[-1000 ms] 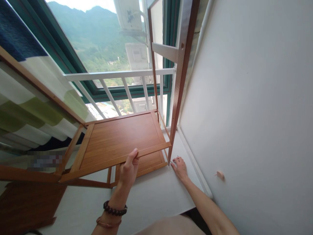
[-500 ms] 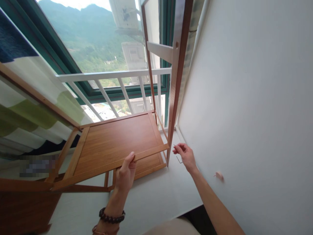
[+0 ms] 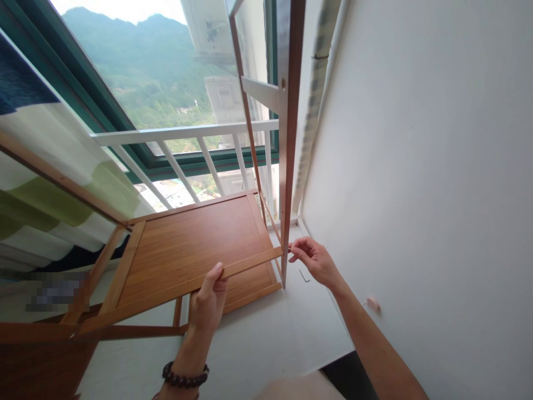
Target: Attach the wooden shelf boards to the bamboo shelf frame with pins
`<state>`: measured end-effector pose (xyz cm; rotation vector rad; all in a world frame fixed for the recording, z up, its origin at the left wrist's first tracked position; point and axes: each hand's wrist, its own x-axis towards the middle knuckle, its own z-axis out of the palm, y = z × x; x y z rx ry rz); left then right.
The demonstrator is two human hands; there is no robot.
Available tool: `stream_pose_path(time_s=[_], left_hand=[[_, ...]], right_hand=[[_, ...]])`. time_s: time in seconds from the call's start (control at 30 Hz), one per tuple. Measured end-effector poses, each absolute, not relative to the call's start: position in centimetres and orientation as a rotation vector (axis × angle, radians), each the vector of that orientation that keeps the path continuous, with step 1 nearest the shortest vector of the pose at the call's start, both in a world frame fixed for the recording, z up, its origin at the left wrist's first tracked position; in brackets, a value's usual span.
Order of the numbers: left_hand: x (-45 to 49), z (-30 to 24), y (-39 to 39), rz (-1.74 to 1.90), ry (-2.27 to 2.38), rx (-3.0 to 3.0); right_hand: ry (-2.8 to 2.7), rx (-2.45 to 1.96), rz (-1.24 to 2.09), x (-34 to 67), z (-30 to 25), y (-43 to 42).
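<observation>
My left hand (image 3: pixel 209 297) is closed round the front rail of the brown wooden shelf board (image 3: pixel 195 239), thumb on top. My right hand (image 3: pixel 313 258) pinches a small, thin screw (image 3: pixel 290 250), mostly covered by the fingertips. It is held against the outer side of the upright wooden post (image 3: pixel 286 166), level with the end of the rail. Whether the screw sits inside a hole I cannot tell. An L-shaped hex key (image 3: pixel 305 276) lies on the white surface just below my right hand.
A lower wooden shelf (image 3: pixel 250 291) lies under the board. The white wall (image 3: pixel 416 166) stands close on the right, with a small pink hook (image 3: pixel 372 303). Behind are a white railing (image 3: pixel 187 132) and a window; a curtain (image 3: pixel 83 189) hangs at left.
My right hand has moved left with the screw, from a gap beside the post to the post itself. My left hand keeps its grip on the rail. The view has shifted slightly.
</observation>
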<state>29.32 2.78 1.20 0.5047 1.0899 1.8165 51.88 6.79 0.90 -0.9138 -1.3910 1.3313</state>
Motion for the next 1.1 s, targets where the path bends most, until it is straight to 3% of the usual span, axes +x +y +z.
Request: stream_pose_path(time_s=[1.1], left_hand=[[28.9, 0.5, 3.2, 1.765, 1.121, 0.497]], right_hand=[[-1.602, -0.822, 1.445, 53.1, 1.6, 8.2]])
